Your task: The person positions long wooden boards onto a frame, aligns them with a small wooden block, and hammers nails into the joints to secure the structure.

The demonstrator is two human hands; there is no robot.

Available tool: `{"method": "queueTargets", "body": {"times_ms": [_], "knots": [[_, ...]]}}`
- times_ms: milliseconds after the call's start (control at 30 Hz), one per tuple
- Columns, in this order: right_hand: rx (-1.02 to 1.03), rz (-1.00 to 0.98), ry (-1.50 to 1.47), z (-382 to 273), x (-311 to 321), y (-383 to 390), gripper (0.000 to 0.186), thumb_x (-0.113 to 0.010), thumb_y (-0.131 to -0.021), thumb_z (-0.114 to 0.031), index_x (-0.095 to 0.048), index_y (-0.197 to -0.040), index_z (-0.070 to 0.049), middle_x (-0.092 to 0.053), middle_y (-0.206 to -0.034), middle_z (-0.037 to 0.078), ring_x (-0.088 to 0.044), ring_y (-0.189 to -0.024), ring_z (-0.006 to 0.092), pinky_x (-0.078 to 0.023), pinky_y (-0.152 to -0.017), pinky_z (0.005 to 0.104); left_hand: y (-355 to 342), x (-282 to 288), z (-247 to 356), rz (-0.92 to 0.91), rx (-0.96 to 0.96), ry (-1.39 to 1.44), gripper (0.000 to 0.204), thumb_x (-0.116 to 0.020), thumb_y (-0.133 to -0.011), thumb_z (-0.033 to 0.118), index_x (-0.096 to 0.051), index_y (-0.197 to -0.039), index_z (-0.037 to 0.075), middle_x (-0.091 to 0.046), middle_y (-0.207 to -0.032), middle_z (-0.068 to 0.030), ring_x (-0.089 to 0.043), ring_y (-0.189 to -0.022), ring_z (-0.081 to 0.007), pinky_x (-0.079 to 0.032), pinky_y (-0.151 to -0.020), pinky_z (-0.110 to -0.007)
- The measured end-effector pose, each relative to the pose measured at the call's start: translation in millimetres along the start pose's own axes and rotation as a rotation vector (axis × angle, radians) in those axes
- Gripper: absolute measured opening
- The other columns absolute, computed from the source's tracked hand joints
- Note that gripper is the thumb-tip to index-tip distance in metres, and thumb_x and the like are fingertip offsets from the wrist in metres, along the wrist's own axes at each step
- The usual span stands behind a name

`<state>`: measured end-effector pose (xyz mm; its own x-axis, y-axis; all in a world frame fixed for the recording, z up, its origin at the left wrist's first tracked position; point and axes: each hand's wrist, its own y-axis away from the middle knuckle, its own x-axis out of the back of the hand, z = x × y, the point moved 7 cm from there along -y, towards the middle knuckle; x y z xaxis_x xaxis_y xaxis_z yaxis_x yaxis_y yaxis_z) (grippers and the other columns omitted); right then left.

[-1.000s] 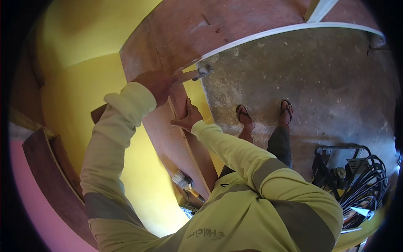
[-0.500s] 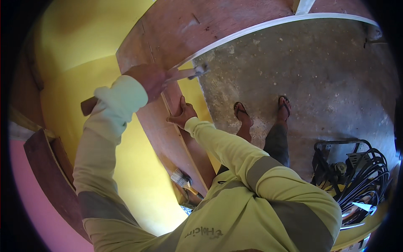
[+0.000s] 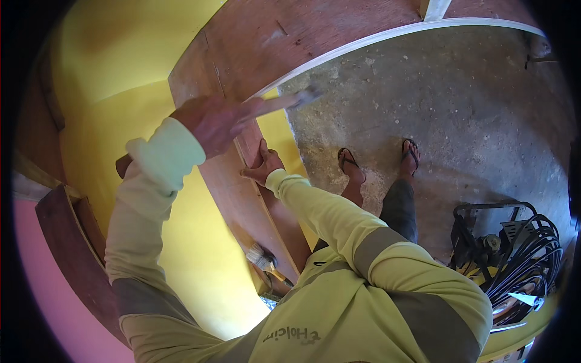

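My left hand (image 3: 212,126) is closed round the wooden handle of a hammer (image 3: 270,106). The hammer head is smeared by motion and hangs in the air past the corner of a reddish-brown plywood counter (image 3: 218,181). Below it, my right hand (image 3: 266,167) grips the edge of a long wooden board (image 3: 279,215) fixed along the counter's side. Its thumb lies toward the top and its fingers reach along the board's face. A paintbrush (image 3: 261,258) with a wide bristle head rests at the counter's near end.
A curved counter section (image 3: 339,36) with a pale edge strip runs across the far side. Yellow walls (image 3: 121,133) stand at left, beside a brown curved shelf (image 3: 66,248). At right, a black-framed machine (image 3: 490,242) sits by coiled black cable (image 3: 532,260) on the concrete floor (image 3: 472,97).
The hammer head has swung a little to the right and away from me, my left hand moving slightly with it. My right hand stays in place on the board.
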<state>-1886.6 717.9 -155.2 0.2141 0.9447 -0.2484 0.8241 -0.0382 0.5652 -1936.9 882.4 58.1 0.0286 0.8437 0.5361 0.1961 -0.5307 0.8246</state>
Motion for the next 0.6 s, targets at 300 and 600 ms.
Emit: {"method": "queueTargets", "body": {"times_ms": [300,600], "knots": [[0.053,-0.018,-0.020,-5.8,-8.7,5.5,0.118,-0.074,-0.053,-0.046,-0.013,-0.139,0.006,-0.048,-0.116,0.024,-0.049,-0.109,0.0333,-0.039,-0.095,0.0333,4.1,-42.1,-28.1,0.113,0.115,0.156,0.059,-0.058,-0.083,0.012,-0.035,-0.136,0.021,-0.059,-0.079,-0.0195,-0.058,-0.068,-0.0368,-0.046,-0.059,-0.045],[0.028,0.028,0.021,-3.3,1.9,-2.0,0.117,-0.075,-0.053,-0.046,-0.014,-0.140,0.002,-0.045,-0.120,0.024,-0.050,-0.109,0.0340,-0.042,-0.093,0.0340,13.9,56.8,37.5,0.485,-0.136,0.249,0.056,-0.056,-0.084,0.011,-0.036,-0.135,0.019,-0.059,-0.079,-0.0187,-0.059,-0.068,-0.0364,-0.049,-0.061,-0.043]]}}
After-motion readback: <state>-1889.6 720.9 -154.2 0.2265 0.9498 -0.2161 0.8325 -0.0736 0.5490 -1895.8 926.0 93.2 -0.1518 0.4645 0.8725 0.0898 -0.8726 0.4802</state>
